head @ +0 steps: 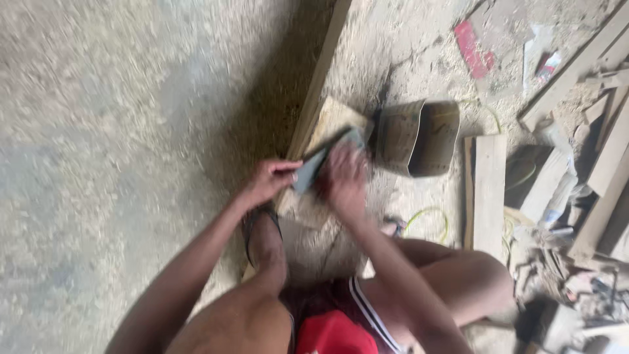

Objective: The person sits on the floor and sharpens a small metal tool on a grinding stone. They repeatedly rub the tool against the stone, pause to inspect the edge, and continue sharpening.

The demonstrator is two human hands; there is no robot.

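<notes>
My left hand [270,178] pinches the near end of a flat grey blade-like piece [309,170] that lies across a pale wooden block [332,119]. Blurred with motion, my right hand [345,180] is pressed on the far part of the same grey piece, over the block. Whether it holds something of its own I cannot tell. A long wooden plank [319,78] runs from my left foot [264,239] up to the top edge, just left of the block. I am crouched, with both knees low in view.
An open, dented metal tin [419,136] lies on its side right of the block. Boards [490,190] and scrap wood [606,151] pile up at the right, with a yellow cord [429,213] near my knee. Sawdust covers the concrete floor [105,144].
</notes>
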